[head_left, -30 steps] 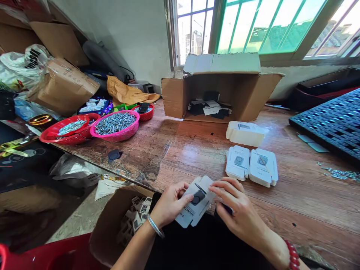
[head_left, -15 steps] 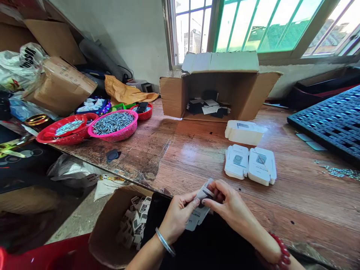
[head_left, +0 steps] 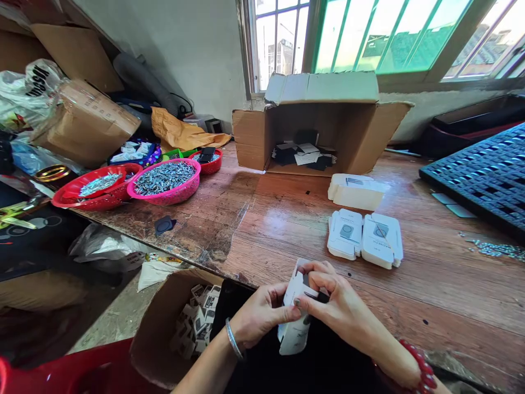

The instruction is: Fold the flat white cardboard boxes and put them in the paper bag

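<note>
A small white printed carton (head_left: 294,336) is between my hands, close to the table's front edge. It stands tilted and partly opened out. My left hand (head_left: 262,313) grips its left side, thumb across the front. My right hand (head_left: 338,303) is closed on its upper right part, the fingers bent at a flap; what lies under those fingers is partly hidden. Two stacks of flat cartons, one at left (head_left: 345,235) and one at right (head_left: 382,241), lie just beyond my right hand. Behind them is another carton stack (head_left: 355,192).
An open cardboard box (head_left: 248,139) holding black and white cards faces me. Pink (head_left: 191,189) and red (head_left: 88,203) baskets of metal parts stand at left. A box of folded cartons (head_left: 151,339) sits below the edge. A black crate (head_left: 484,158) is at right.
The carton has gone from flat to partly opened out, and it is turned more upright. My right fingers have curled in over its upper part.
</note>
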Motion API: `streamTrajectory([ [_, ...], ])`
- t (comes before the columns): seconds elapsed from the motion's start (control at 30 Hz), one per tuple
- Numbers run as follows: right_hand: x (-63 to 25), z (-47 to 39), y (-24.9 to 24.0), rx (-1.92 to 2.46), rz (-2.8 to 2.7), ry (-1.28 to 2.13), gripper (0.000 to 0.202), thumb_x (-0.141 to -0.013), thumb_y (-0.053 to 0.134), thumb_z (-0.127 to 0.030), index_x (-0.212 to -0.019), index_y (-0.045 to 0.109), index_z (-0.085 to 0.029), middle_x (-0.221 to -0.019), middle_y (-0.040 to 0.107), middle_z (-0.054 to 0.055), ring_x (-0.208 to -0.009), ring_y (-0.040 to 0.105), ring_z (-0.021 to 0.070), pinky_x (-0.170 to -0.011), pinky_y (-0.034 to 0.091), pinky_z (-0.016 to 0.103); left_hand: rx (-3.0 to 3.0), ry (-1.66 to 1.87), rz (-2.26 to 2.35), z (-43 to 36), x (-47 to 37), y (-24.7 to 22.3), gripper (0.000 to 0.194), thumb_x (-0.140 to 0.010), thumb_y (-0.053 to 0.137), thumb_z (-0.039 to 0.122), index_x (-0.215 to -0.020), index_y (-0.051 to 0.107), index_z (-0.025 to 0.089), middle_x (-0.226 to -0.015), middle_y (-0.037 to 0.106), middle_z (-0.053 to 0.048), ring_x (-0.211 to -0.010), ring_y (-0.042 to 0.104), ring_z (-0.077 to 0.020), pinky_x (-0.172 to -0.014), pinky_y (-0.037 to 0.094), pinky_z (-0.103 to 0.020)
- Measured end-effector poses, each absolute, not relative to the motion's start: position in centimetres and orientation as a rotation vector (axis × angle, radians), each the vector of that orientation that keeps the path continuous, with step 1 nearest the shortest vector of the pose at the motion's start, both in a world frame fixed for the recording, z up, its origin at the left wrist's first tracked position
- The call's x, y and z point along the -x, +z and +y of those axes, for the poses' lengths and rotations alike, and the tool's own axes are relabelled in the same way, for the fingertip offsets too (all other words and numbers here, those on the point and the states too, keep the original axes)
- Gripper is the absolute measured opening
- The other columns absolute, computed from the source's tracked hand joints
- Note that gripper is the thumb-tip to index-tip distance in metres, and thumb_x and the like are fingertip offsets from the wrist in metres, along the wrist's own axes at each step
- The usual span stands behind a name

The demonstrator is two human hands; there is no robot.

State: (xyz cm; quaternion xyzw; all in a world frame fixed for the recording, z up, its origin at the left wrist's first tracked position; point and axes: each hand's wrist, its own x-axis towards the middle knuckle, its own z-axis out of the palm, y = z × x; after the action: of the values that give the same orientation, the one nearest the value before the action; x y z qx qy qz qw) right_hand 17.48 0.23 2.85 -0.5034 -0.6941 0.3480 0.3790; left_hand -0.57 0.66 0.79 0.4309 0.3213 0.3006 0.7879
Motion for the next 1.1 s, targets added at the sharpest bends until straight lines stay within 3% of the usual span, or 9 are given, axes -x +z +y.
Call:
streamTrajectory([
  [0.07, -17.2, 0.4, 2.2, 1.336, -1.625, 0.726, 0.015, -0.074, 0.070, -0.030, -0.071, 0.057, -0.022, -0.117, 0.062, 0.011, -0.113, 0.055, 0.0311, -0.091, 0.048, 0.044, -0.911, 0.711, 0.761, 0.6, 0.6, 0.5, 0.048, -0.071, 0.081, 0.052, -0.101, 0.077, 0.015, -0.085, 0.071, -0.005, -0.076, 0.060, -0.0170, -0.073, 0.043, -0.025],
  [0.2, -16.6, 1.0, 0.9, 1.318, -1.362, 0.989, 0.051, -0.073, 0.074, -0.044, -0.116, 0.059, -0.021, -0.120, 0.064, 0.014, -0.109, 0.060, 0.0307, -0.085, 0.053, 0.043, -0.841, 0.813, 0.792, 0.6, 0.7, 0.0, 0.049, -0.073, 0.078, 0.055, -0.100, 0.077, 0.014, -0.084, 0.073, -0.006, -0.075, 0.062, -0.0179, -0.073, 0.046, -0.026],
  [0.3, -16.2, 1.1, 0.4, 1.185, -1.309, 1.362, 0.034, -0.081, 0.068, -0.051, -0.095, 0.067, -0.020, -0.088, 0.071, 0.006, -0.082, 0.065, 0.0232, -0.073, 0.054, 0.034, -0.860, 0.849, 0.806, 0.4, 0.5, 0.0, 0.047, -0.074, 0.077, 0.054, -0.100, 0.077, 0.014, -0.088, 0.075, -0.007, -0.080, 0.064, -0.0200, -0.073, 0.046, -0.027],
  [0.47, -15.7, 1.1, 0.2, 1.312, -1.283, 1.136, 0.038, -0.078, 0.072, -0.050, -0.060, 0.063, -0.018, -0.057, 0.058, -0.001, -0.053, 0.048, 0.0132, -0.049, 0.038, 0.025, -0.980, 1.016, 0.989, 0.3, -0.2, -0.2, 0.039, -0.070, 0.081, 0.050, -0.083, 0.080, 0.013, -0.081, 0.077, -0.006, -0.078, 0.064, -0.0218, -0.074, 0.047, -0.028],
  [0.57, -15.6, 1.2, 0.4, 1.316, -1.330, 1.118, 0.033, -0.081, 0.070, -0.047, -0.066, 0.067, -0.017, -0.065, 0.064, 0.002, -0.059, 0.052, 0.0150, -0.053, 0.040, 0.026, -0.971, 1.076, 1.043, 0.4, -0.5, -0.7, 0.037, -0.068, 0.083, 0.047, -0.081, 0.077, 0.012, -0.082, 0.078, -0.007, -0.078, 0.066, -0.0216, -0.074, 0.049, -0.028],
  [0.67, -15.4, 1.3, 0.3, 1.216, -1.209, 1.272, 0.029, -0.083, 0.069, -0.047, -0.091, 0.069, -0.019, -0.081, 0.072, 0.004, -0.068, 0.061, 0.0177, -0.059, 0.048, 0.027, -0.814, 1.135, 1.078, 0.5, -0.6, -0.9, 0.057, -0.062, 0.088, 0.042, -0.108, 0.067, 0.015, -0.081, 0.078, -0.005, -0.073, 0.068, -0.0200, -0.069, 0.051, -0.027],
  [0.8, -14.8, 0.6, -0.3, 1.076, -0.970, 1.293, 0.046, -0.085, 0.070, -0.045, -0.124, 0.051, -0.029, -0.110, 0.072, 0.005, -0.096, 0.068, 0.0219, -0.076, 0.055, 0.031, -0.814, 1.229, 1.021, 0.7, -0.5, -0.6, 0.084, -0.069, 0.084, 0.039, -0.139, 0.041, 0.022, -0.088, 0.077, -0.003, -0.081, 0.069, -0.0184, -0.074, 0.052, -0.026],
  [0.93, -14.0, -0.3, -1.0, 1.057, -0.944, 1.157, 0.040, -0.087, 0.068, -0.044, -0.122, 0.054, -0.030, -0.113, 0.070, 0.005, -0.099, 0.067, 0.0211, -0.078, 0.054, 0.030, -0.985, 1.192, 0.964, 0.5, -0.4, -0.6, 0.071, -0.081, 0.074, 0.037, -0.143, 0.043, 0.021, -0.094, 0.075, -0.004, -0.087, 0.067, -0.0168, -0.083, 0.050, -0.026],
  [1.1, -13.4, -0.1, -1.2, 1.157, -1.015, 1.009, 0.032, -0.087, 0.066, -0.050, -0.108, 0.062, -0.026, -0.087, 0.070, 0.001, -0.070, 0.061, 0.0144, -0.059, 0.048, 0.023, -1.061, 1.163, 0.999, -0.3, -0.5, -0.6, 0.060, -0.086, 0.066, 0.035, -0.142, 0.046, 0.023, -0.114, 0.072, -0.005, -0.103, 0.065, -0.0201, -0.095, 0.047, -0.031],
])
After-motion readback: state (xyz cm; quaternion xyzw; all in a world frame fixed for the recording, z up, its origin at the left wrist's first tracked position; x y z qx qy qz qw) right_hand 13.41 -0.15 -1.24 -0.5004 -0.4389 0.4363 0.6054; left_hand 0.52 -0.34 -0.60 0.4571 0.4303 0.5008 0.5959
